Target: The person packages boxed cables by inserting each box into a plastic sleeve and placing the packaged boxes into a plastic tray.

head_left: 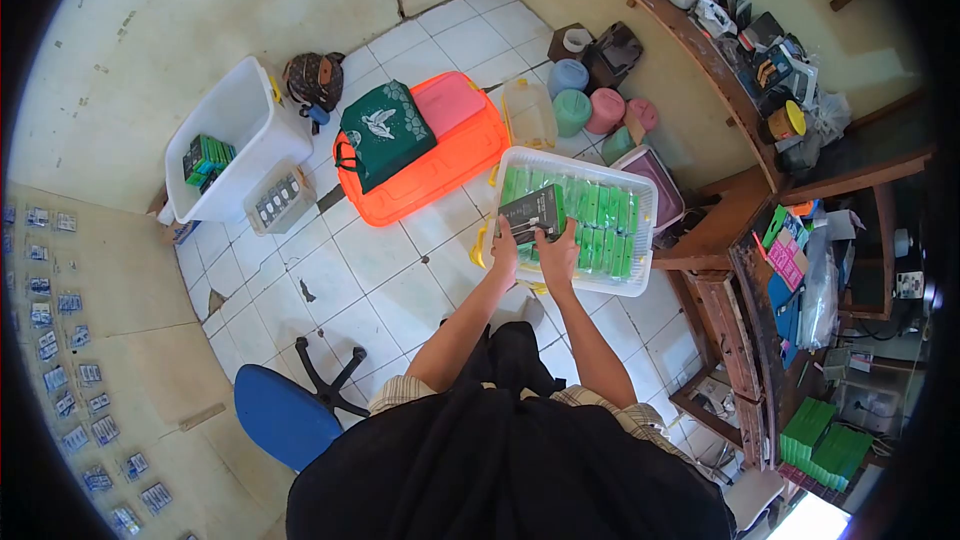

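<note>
A black box with pale print and a green edge (532,210) is held between my two hands. My left hand (504,248) grips its left end, and my right hand (558,250) grips its lower right part, fingers closed on it. Directly beneath is a white plastic bin (642,230) holding rows of green boxes (605,230). The held box hangs over the bin's left part and hides some of the boxes there.
An orange lid (400,202) carries a green bag (385,135). Behind it stands a white tub (235,180) near a small clear bin (280,202). A blue chair (285,415) is at lower left, a cluttered wooden desk (745,320) at right. Colored containers (572,112) line the wall.
</note>
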A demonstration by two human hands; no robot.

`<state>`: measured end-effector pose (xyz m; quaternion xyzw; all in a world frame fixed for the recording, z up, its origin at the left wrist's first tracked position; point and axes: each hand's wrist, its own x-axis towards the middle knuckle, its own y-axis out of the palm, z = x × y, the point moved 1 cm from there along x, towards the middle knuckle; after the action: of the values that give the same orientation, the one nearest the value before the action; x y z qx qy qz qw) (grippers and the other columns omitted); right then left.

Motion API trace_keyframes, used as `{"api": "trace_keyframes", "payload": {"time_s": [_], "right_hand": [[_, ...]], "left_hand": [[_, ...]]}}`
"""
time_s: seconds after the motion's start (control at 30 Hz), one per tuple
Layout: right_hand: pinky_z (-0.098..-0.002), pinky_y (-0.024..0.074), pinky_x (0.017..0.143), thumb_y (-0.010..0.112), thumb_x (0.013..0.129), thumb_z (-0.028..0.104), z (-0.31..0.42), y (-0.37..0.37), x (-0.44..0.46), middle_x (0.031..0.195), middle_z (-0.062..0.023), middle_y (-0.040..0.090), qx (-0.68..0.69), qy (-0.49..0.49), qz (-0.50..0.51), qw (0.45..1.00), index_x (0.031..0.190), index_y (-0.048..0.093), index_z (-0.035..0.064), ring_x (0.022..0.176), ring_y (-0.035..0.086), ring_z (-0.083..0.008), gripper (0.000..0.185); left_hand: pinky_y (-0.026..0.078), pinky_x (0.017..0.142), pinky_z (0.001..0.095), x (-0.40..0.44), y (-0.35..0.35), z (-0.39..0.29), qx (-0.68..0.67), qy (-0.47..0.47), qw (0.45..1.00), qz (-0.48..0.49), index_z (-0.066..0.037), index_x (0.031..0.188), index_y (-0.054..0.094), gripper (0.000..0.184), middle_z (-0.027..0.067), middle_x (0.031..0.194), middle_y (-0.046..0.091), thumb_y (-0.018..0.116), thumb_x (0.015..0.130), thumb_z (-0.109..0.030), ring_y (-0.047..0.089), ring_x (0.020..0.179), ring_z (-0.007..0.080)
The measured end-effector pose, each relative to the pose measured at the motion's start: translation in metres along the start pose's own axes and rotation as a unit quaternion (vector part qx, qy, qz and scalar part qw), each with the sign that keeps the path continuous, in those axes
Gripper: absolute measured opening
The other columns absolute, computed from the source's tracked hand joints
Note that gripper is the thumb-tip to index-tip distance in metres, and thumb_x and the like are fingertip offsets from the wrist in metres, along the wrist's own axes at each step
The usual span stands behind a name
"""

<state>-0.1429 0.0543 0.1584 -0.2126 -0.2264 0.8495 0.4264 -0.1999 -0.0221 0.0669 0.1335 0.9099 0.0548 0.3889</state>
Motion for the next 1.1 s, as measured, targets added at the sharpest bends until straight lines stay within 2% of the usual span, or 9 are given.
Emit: {"api": "trace_keyframes", "payload": {"time_s": [0.17, 0.23, 0.37, 0.57, 0.77, 0.87, 0.93, 1.03, 1.1], "right_hand": [[-0.0409, 0.048, 0.058, 0.062, 0.073, 0.019, 0.011, 0.003, -0.014, 0.074, -0.0244, 0.06, -0.066, -0.021, -0.027, 0.997, 0.115, 0.035, 0.0008, 0.061, 0.06, -0.0368, 0.054], [-0.0429, 0.047, 0.056, 0.062, 0.073, 0.019, 0.009, 0.01, -0.019, 0.073, -0.0258, 0.059, -0.067, -0.016, -0.019, 0.997, 0.115, 0.034, 0.0016, 0.062, 0.059, -0.0398, 0.053], [-0.0476, 0.044, 0.052, 0.063, 0.073, 0.018, 0.008, 0.016, -0.036, 0.07, -0.027, 0.057, -0.037, -0.035, 0.038, 0.998, 0.113, 0.031, 0.0038, 0.065, 0.056, -0.0447, 0.054], [-0.0487, 0.044, 0.069, 0.064, 0.069, 0.004, -0.004, 0.035, -0.049, 0.092, -0.0294, 0.054, 0.035, -0.132, 0.137, 0.981, 0.11, 0.029, 0.0023, 0.084, 0.053, -0.0455, 0.054], [-0.0361, 0.0459, 0.081, 0.059, 0.069, -0.002, -0.042, 0.047, -0.038, 0.111, -0.022, 0.049, 0.058, -0.121, 0.208, 0.969, 0.124, 0.022, 0.002, 0.094, 0.056, -0.0335, 0.066], [-0.0322, 0.044, 0.083, 0.053, 0.07, -0.006, -0.054, 0.045, -0.024, 0.116, -0.0173, 0.047, 0.202, -0.152, 0.274, 0.928, 0.127, 0.023, 0.0024, 0.095, 0.054, -0.0258, 0.065], [-0.0297, 0.0435, 0.082, 0.047, 0.071, -0.009, -0.058, 0.047, -0.009, 0.116, -0.0135, 0.047, 0.376, 0.047, 0.357, 0.854, 0.13, 0.025, 0.0038, 0.095, 0.053, -0.0197, 0.064], [-0.0263, 0.0429, 0.075, 0.041, 0.07, -0.011, -0.056, 0.05, 0.0, 0.11, -0.0104, 0.051, 0.301, 0.075, 0.335, 0.89, 0.131, 0.027, 0.0055, 0.089, 0.052, -0.018, 0.065], [-0.0264, 0.0427, 0.075, 0.042, 0.071, -0.011, -0.052, 0.055, 0.009, 0.11, -0.0101, 0.051, 0.312, 0.086, 0.356, 0.877, 0.132, 0.026, 0.0052, 0.09, 0.052, -0.0178, 0.066]], "left_hand": [[0.029, 0.093, 0.0295, 0.014, 0.001, 0.031, -0.004, -0.023, 0.995, -0.098, -0.007, 0.126, 0.039, 0.056, 0.006, 0.119, 0.048, 0.031, 0.089, -0.05, 0.042, 0.109, 0.0152], [0.033, 0.09, 0.0317, -0.034, 0.007, -0.007, 0.008, 0.085, 0.993, 0.078, -0.002, 0.123, 0.039, 0.053, 0.0141, 0.11, 0.051, 0.038, 0.089, -0.042, 0.046, 0.106, 0.0214], [0.038, 0.081, 0.0293, -0.068, 0.0, -0.068, 0.182, 0.125, 0.963, 0.152, -0.003, 0.119, 0.043, 0.04, 0.0098, 0.102, 0.055, 0.041, 0.09, -0.031, 0.051, 0.093, 0.0171], [0.045, 0.077, 0.03, -0.035, -0.021, -0.098, 0.448, 0.184, 0.867, 0.113, 0.001, 0.119, 0.042, 0.076, 0.0156, 0.102, 0.059, 0.066, 0.066, -0.048, 0.058, 0.09, 0.0238], [0.047, 0.076, 0.0388, -0.059, -0.007, -0.11, 0.547, 0.225, 0.804, 0.064, 0.005, 0.113, 0.042, 0.069, 0.0228, 0.091, 0.06, 0.068, 0.062, -0.033, 0.059, 0.085, 0.0362], [0.047, 0.073, 0.0426, -0.062, 0.0, -0.104, 0.58, 0.228, 0.782, 0.027, 0.005, 0.111, 0.04, 0.063, 0.0245, 0.082, 0.06, 0.065, 0.064, -0.027, 0.059, 0.079, 0.0398], [0.048, 0.071, 0.0437, -0.06, 0.001, -0.102, 0.588, 0.241, 0.772, 0.008, 0.005, 0.111, 0.039, 0.061, 0.0247, 0.079, 0.06, 0.064, 0.065, -0.024, 0.059, 0.076, 0.0407], [0.048, 0.071, 0.0432, -0.055, 0.0, -0.095, 0.578, 0.232, 0.782, 0.005, 0.006, 0.112, 0.038, 0.059, 0.0248, 0.081, 0.06, 0.063, 0.066, -0.021, 0.057, 0.081, 0.0411], [0.047, 0.07, 0.0426, -0.06, 0.0, -0.09, 0.62, 0.311, 0.719, -0.042, 0.003, 0.116, 0.036, 0.059, 0.0258, 0.083, 0.057, 0.062, 0.067, -0.017, 0.055, 0.078, 0.0409]]}}
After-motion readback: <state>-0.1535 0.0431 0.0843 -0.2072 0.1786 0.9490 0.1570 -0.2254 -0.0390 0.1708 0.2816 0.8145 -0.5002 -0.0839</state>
